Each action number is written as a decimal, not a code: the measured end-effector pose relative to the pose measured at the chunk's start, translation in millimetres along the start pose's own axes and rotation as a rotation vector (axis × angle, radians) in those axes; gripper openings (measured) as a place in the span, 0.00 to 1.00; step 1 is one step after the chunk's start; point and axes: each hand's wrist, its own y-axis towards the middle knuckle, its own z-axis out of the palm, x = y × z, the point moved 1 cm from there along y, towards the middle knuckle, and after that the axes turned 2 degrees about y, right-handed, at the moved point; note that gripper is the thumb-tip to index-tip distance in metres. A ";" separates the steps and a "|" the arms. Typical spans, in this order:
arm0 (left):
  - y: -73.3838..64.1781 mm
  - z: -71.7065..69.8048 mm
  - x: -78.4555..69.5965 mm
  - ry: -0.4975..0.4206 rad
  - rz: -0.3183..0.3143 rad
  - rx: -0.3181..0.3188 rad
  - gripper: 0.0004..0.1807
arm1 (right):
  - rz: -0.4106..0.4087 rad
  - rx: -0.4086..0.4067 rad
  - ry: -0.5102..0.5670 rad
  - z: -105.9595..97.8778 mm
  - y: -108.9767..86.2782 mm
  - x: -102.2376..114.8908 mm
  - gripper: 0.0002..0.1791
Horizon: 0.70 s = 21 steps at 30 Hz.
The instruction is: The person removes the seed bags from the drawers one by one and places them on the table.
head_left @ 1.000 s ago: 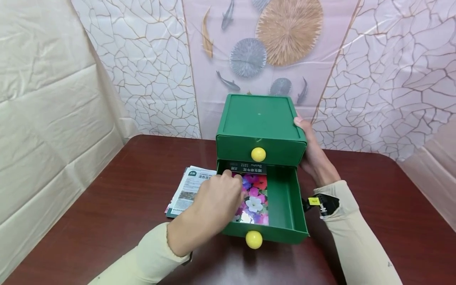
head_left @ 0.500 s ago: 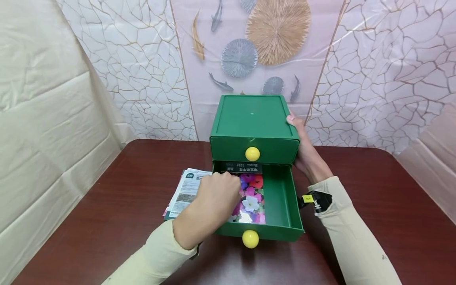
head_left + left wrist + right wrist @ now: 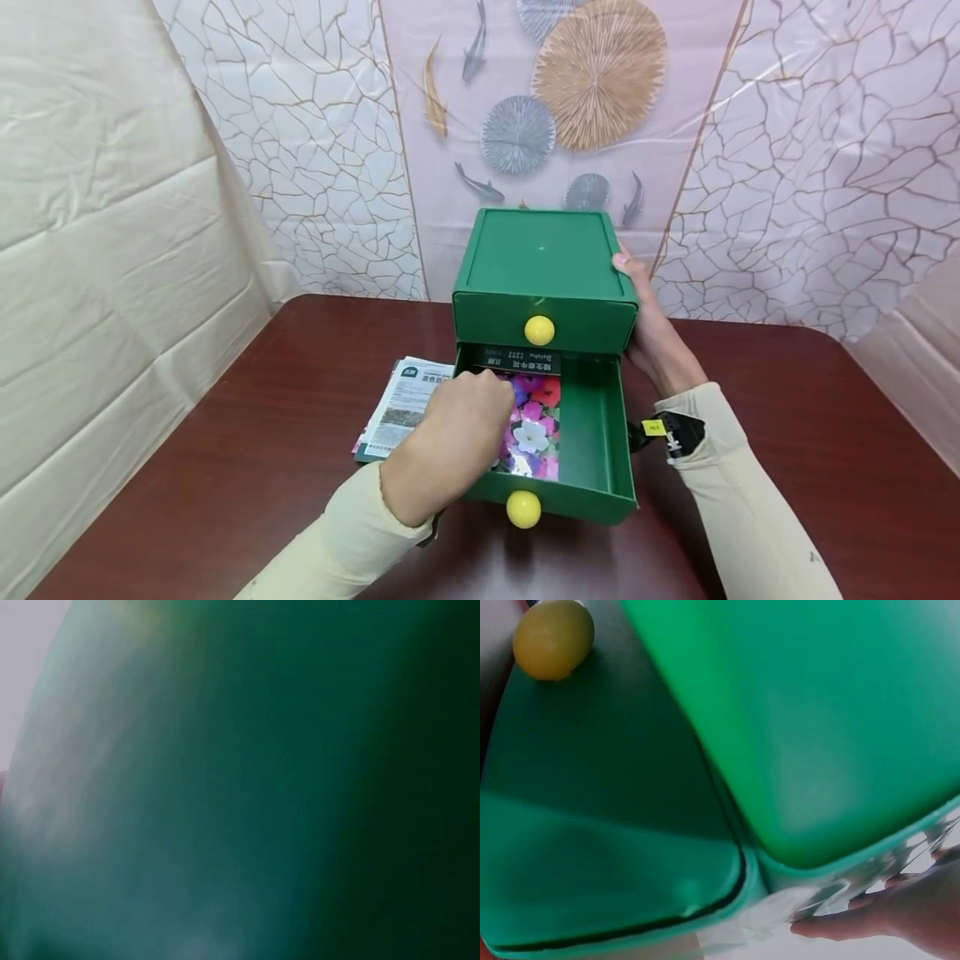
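Note:
A green two-drawer cabinet (image 3: pixel 546 258) stands on the table, its lower drawer (image 3: pixel 600 433) pulled out toward me. Inside that drawer lies a flower seed packet (image 3: pixel 532 433), its picture side up. My left hand (image 3: pixel 461 429) reaches over the drawer's left side with bent knuckles and covers the packet's left part; its fingertips are hidden, so I cannot tell what they hold. My right hand (image 3: pixel 656 333) grips the cabinet's right side, thumb over the top edge. In the right wrist view, the right hand (image 3: pixel 907 911) shows at the lower right, beside the green plastic.
To the left of the cabinet lie several printed packets (image 3: pixel 405 408) in a stack, partly behind my left hand. Yellow ball knobs (image 3: pixel 539 331) stick out from both drawer fronts. Patterned cloth (image 3: pixel 322 150) hangs behind the dark table (image 3: pixel 247 467). Blurred green fills most of the left wrist view.
My head view shifts slightly. The lower drawer's front swings a little to the left relative to the upper one. Both hands keep nearly the same places.

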 end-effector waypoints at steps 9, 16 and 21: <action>6.9 8.6 -3.1 0.019 -0.025 0.065 0.15 | 0.005 0.009 -0.021 -0.1 1.5 0.2 0.40; 10.4 15.0 -0.5 -0.069 -0.040 -0.051 0.23 | -0.014 0.008 -0.025 0.6 2.7 0.8 0.40; 13.3 18.3 -3.0 -0.047 -0.083 -0.077 0.29 | -0.015 -0.003 -0.028 -0.9 1.7 -0.6 0.40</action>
